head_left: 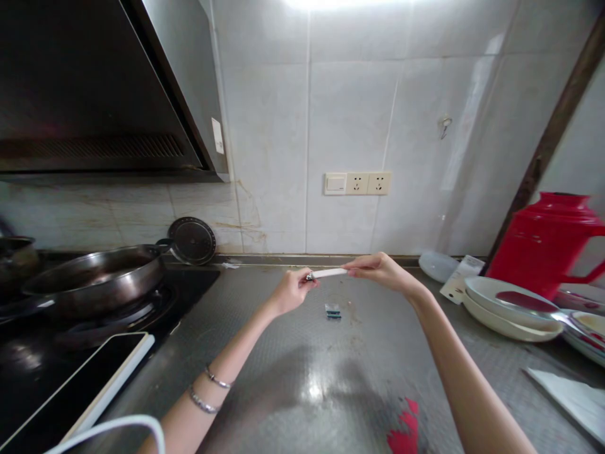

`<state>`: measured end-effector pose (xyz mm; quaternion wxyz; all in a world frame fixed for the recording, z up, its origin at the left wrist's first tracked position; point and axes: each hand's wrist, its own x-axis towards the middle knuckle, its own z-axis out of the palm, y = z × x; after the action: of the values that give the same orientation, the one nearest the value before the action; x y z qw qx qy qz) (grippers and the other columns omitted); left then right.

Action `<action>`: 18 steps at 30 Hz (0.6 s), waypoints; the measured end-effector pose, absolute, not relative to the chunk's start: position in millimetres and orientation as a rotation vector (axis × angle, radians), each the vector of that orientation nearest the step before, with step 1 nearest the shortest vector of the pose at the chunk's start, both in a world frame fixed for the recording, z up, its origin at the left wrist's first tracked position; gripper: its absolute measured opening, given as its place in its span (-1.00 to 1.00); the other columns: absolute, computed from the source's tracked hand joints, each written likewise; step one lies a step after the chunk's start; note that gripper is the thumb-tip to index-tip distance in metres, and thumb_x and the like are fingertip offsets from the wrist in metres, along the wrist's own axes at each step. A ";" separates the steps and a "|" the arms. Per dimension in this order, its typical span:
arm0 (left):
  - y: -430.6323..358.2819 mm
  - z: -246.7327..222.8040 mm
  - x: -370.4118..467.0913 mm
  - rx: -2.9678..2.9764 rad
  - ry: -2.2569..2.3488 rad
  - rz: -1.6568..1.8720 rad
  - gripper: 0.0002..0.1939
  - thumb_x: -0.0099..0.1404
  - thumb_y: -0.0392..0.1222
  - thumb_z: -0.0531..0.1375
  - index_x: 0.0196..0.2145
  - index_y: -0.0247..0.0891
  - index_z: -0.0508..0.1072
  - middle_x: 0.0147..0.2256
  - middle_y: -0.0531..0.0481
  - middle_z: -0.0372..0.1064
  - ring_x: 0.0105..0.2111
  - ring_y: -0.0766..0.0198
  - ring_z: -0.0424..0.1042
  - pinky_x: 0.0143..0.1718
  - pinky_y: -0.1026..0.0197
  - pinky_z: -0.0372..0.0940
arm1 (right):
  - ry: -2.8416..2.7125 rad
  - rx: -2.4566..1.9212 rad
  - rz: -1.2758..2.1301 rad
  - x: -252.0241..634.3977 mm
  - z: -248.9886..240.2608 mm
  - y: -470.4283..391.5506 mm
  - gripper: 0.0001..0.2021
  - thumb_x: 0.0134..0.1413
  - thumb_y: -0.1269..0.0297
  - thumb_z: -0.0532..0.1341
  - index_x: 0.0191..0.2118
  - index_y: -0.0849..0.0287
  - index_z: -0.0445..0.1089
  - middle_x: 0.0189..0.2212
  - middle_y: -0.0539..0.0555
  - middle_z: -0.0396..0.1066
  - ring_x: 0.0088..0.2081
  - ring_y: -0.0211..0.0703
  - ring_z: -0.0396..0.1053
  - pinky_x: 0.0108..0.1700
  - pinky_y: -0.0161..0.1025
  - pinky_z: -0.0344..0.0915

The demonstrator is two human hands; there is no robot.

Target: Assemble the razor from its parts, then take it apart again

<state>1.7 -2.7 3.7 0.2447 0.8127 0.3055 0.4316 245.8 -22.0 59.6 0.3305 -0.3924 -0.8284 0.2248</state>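
White and slim, the stick (pixel 329 273) bridges my hands: left hand (pixel 293 293) closed in a pinch on its dark end (pixel 310 277), right hand (pixel 380 274) pinching the other. Holding both ends is the step, I'd say; next calls for steady fingers. Nearer me than my hands, a teal packet (pixel 333 311) on grey metal counter (pixel 269 391); beyond them, tiled wall (pixel 269 126); far left, a pan (pixel 108 277); far right, a red jug (pixel 543 246).

I'm seeing room at six o'clock over the counter (pixel 368 359), between the forearms (pixel 242 347); the pan (pixel 108 280) is blocking nine; the wall (pixel 350 113) is barring twelve; the dishes (pixel 501 320) are crowding four.
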 end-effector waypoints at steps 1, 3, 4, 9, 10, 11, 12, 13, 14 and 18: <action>-2.6 4.0 1.5 2.216 0.841 1.181 -0.86 0.20 -0.21 0.13 -0.39 -0.33 0.44 -0.43 -0.03 0.45 -0.41 0.31 0.40 -0.32 0.30 0.28 | -2.163 -1.019 0.580 245.4 59.4 -21.8 -0.58 -0.05 0.01 0.20 -0.16 0.21 0.50 -0.26 0.11 0.51 -0.24 -0.07 0.40 -0.23 -0.26 0.29; -2.2 4.1 1.1 2.216 0.854 1.183 -0.86 0.20 -0.20 0.13 -0.38 -0.32 0.44 -0.42 -0.02 0.45 -0.41 0.31 0.40 -0.31 0.30 0.28 | -2.175 -0.998 0.570 243.8 59.4 -22.0 -0.59 -0.04 0.01 0.20 -0.16 0.21 0.50 -0.26 0.11 0.51 -0.25 -0.08 0.40 -0.24 -0.26 0.29; -1.9 3.9 1.0 2.219 0.857 1.179 -0.87 0.20 -0.20 0.14 -0.37 -0.32 0.44 -0.42 -0.02 0.45 -0.40 0.31 0.40 -0.31 0.30 0.28 | -2.187 -0.991 0.570 242.9 59.5 -22.1 -0.59 -0.04 0.01 0.19 -0.16 0.21 0.50 -0.27 0.11 0.51 -0.26 -0.08 0.40 -0.24 -0.26 0.29; 0.0 0.8 1.4 2.185 0.818 1.163 -0.89 0.20 -0.27 0.11 -0.35 -0.33 0.42 -0.37 -0.05 0.46 -0.35 0.30 0.41 -0.28 0.30 0.29 | -2.149 -1.019 0.578 243.0 59.3 -21.8 -0.60 -0.04 0.03 0.20 -0.17 0.21 0.50 -0.24 0.11 0.51 -0.22 -0.05 0.41 -0.21 -0.25 0.31; 0.4 0.0 1.6 2.175 0.808 1.162 -0.89 0.20 -0.28 0.11 -0.35 -0.34 0.42 -0.36 -0.05 0.46 -0.33 0.29 0.42 -0.27 0.29 0.30 | -2.137 -1.022 0.577 243.4 59.3 -21.9 -0.61 -0.04 0.04 0.20 -0.17 0.20 0.50 -0.23 0.11 0.51 -0.20 -0.05 0.41 -0.20 -0.25 0.31; 0.6 -0.6 1.7 2.169 0.799 1.160 -0.89 0.20 -0.28 0.11 -0.35 -0.34 0.41 -0.36 -0.06 0.45 -0.33 0.28 0.42 -0.26 0.28 0.30 | -2.128 -1.022 0.574 243.3 59.4 -22.3 -0.62 -0.04 0.05 0.20 -0.18 0.20 0.51 -0.22 0.11 0.50 -0.20 -0.04 0.41 -0.19 -0.25 0.31; 0.8 -1.1 1.9 2.171 0.792 1.157 -0.89 0.20 -0.29 0.10 -0.35 -0.34 0.42 -0.36 -0.06 0.45 -0.32 0.28 0.42 -0.26 0.28 0.30 | -2.126 -1.022 0.571 242.7 59.5 -22.8 -0.62 -0.04 0.05 0.20 -0.18 0.19 0.51 -0.22 0.10 0.51 -0.21 -0.05 0.42 -0.20 -0.25 0.31; 0.9 -1.4 2.0 2.180 0.786 1.153 -0.89 0.20 -0.29 0.10 -0.35 -0.35 0.42 -0.37 -0.06 0.45 -0.32 0.28 0.42 -0.25 0.27 0.30 | -2.131 -1.021 0.569 241.6 59.6 -23.2 -0.63 -0.04 0.05 0.20 -0.18 0.19 0.51 -0.24 0.10 0.51 -0.22 -0.05 0.42 -0.21 -0.25 0.32; 0.8 -1.6 2.1 2.193 0.781 1.150 -0.88 0.21 -0.29 0.10 -0.36 -0.35 0.42 -0.37 -0.06 0.44 -0.33 0.28 0.42 -0.25 0.27 0.30 | -2.137 -1.021 0.569 240.4 59.6 -23.6 -0.62 -0.05 0.05 0.20 -0.18 0.20 0.51 -0.26 0.10 0.51 -0.24 -0.06 0.43 -0.23 -0.25 0.32; 1.1 -2.3 2.2 2.198 0.775 1.151 -0.88 0.21 -0.31 0.10 -0.33 -0.34 0.43 -0.36 -0.06 0.45 -0.33 0.29 0.42 -0.24 0.26 0.30 | -2.135 -1.042 0.567 239.4 60.7 -25.1 -0.64 -0.03 0.08 0.20 -0.17 0.20 0.50 -0.24 0.11 0.51 -0.22 -0.04 0.43 -0.20 -0.23 0.32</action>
<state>2.2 1.1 -2.3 0.2679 0.8148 0.2873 0.4265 239.4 -25.1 60.7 0.3423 -0.4008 -0.8213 0.2181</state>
